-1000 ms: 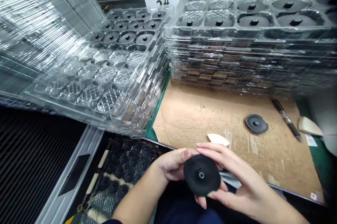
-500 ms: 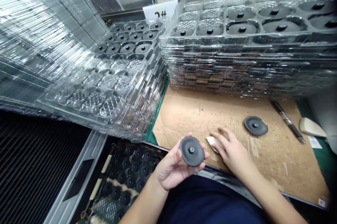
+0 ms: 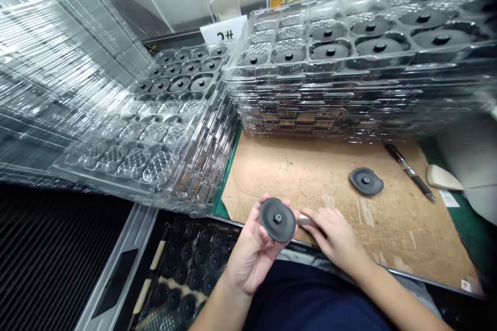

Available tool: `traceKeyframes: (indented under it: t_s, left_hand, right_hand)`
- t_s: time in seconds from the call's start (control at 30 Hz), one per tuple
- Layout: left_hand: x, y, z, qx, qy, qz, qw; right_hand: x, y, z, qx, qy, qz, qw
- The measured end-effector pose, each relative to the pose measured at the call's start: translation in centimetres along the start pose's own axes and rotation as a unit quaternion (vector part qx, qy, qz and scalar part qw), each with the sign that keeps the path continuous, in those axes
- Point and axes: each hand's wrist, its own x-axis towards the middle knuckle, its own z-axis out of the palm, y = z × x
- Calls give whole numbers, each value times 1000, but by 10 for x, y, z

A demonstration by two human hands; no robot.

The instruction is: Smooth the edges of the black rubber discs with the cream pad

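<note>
A black rubber disc [image 3: 277,219] with a small raised stud at its centre is held by its rim in my left hand [image 3: 252,256], its studded face toward me. My right hand [image 3: 336,235] pinches a small cream-white piece [image 3: 306,219] with a tapered edge, beside the disc's right rim. I cannot tell whether that piece touches the disc. A second black disc [image 3: 366,181] lies on the cardboard sheet [image 3: 295,165], to the right and beyond my right hand.
Stacked clear plastic trays [image 3: 341,92] holding discs stand behind the cardboard. More tray stacks [image 3: 174,165] rise at the left. A black marker pen [image 3: 411,173] and a cream wedge-shaped block [image 3: 443,177] lie at the right. Below left is another tray of discs [image 3: 190,263].
My right hand has lifted the white piece from the cardboard and brought it left to the disc's edge. My left hand still holds the disc. The camera view has shifted slightly.
</note>
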Motion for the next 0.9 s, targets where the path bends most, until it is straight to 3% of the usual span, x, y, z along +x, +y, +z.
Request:
traceKeyframes:
  t_s: [0.13,0.27,0.3,0.37,0.43,0.5,0.67,0.8,0.9]
  left_hand:
    - [-4,-2,6,46,-1,8,999]
    - [-3,-11,19,65,14,21,998]
    - [-2,-14,24,70,20,21,997]
    - [1,-17,32,83,32,21,996]
    - [3,-18,39,93,41,27,994]
    - [5,-18,44,100,50,40,993]
    - [6,-19,49,130,37,12,991]
    - [5,-16,46,122,46,12,991]
    - [7,-17,48,139,44,4,989]
  right_hand:
    - [15,-9,-32,26,13,20,999]
    - [24,-53,-75,123,132,53,982]
    - [23,-67,-83,144,165,31,975]
    - [20,-91,-93,155,173,-52,971]
    - [18,-106,-97,145,140,-109,973]
    - [19,-111,-99,133,119,-115,977]
    - [24,-107,-98,126,185,-106,969]
    - [16,-107,-95,158,152,-124,968]
    - [23,-108,-96,134,188,-96,968]
